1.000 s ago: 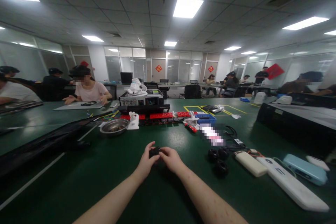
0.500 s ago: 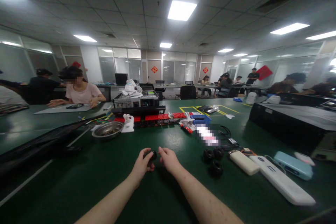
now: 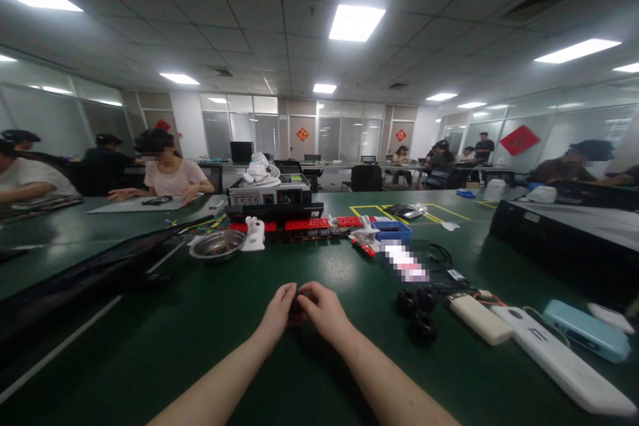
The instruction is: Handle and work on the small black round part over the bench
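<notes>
My left hand and my right hand meet over the green table, low in the middle of the view. Between them is a small black round part, mostly covered by the fingers of both closed hands. Its exact kind cannot be made out. To the right of my right hand lie three similar black round parts, grouped close together, with a hole or hollow showing in some of them.
A metal bowl of small bits stands ahead left. Behind are a red-striped strip, a red screwdriver and a blue tray. Right: a white power bank and a light-blue box. Other people sit around.
My right hand has moved in from beside the left and now closes around the black round part with it. The whole view has shifted slightly.
</notes>
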`<act>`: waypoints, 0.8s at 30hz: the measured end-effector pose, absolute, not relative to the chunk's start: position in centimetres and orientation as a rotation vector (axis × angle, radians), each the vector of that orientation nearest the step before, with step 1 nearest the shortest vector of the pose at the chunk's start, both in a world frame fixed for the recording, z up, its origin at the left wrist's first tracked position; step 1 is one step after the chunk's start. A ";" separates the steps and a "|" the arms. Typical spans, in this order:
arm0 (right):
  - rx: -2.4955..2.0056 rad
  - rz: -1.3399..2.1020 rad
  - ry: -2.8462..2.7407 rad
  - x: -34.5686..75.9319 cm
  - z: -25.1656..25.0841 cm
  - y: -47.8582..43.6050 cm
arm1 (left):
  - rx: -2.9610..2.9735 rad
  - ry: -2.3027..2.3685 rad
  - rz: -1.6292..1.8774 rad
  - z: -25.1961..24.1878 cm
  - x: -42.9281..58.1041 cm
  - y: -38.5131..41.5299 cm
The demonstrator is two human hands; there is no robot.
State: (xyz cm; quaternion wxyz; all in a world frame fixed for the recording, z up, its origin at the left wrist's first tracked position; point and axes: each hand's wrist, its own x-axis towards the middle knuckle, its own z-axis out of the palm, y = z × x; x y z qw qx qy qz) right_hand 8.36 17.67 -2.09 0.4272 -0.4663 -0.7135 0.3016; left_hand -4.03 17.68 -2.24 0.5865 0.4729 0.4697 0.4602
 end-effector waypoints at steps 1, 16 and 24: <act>-1.145 0.722 -1.792 8.4 -2.0 17.6 | 1.101 1.102 1.059 -2.3 -4.1 17.8; -1.447 0.880 -1.767 8.5 -3.7 18.6 | 1.082 1.160 1.136 -3.1 -4.2 18.3; -1.322 0.742 -1.802 8.1 -2.6 17.8 | 1.058 1.039 1.140 -2.9 -4.2 18.1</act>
